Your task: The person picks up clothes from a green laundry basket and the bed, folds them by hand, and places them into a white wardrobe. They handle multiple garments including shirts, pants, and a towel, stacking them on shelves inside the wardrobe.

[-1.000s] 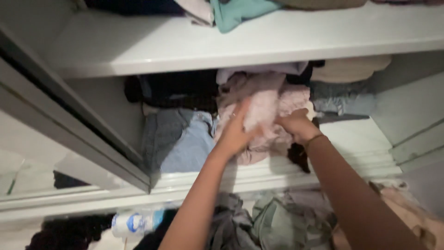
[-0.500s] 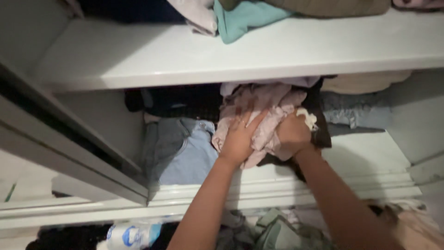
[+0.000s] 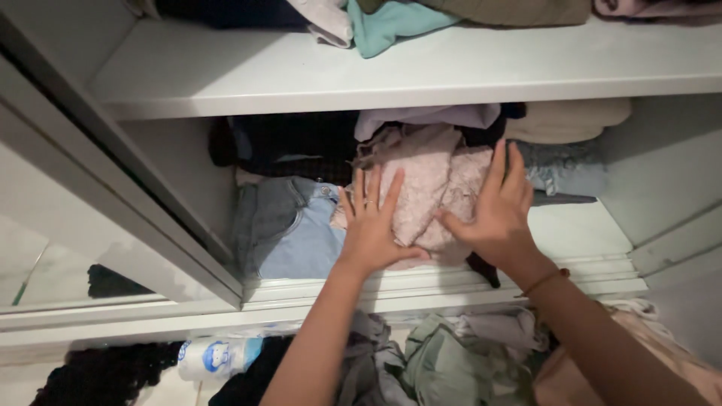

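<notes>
Seen from the head camera, both hands lie flat on a crumpled pale pink garment [image 3: 425,188] on the lower shelf [image 3: 579,229] of a white wardrobe. The left hand [image 3: 372,225] rests on the garment's left part, fingers spread apart and pointing to the far side, its palm pressed to the cloth rather than closed around it. The right hand [image 3: 496,207] lies on the garment's right part, fingers likewise splayed, thumb stretched left toward the other hand; a thin cord bracelet [image 3: 545,282] circles its wrist. The pink garment sits at the middle of the shelf, near the front edge. Just left of it lies folded blue denim [image 3: 289,229], touching the garment's side. Dark clothing [image 3: 289,146] is stacked behind the denim at the far left. To the far right sits a cream folded piece [image 3: 568,120] above grey-blue cloth [image 3: 568,169]. A lilac cloth [image 3: 429,116] lies just behind the pink one. On the upper shelf [image 3: 421,71], a teal garment [image 3: 387,22] hangs over the edge. Near the camera, below the shelf, lie a heap of grey-green clothes [image 3: 451,361] and a white cylindrical roll with blue print [image 3: 218,355]. A sliding door frame [image 3: 113,203] runs along the left.
</notes>
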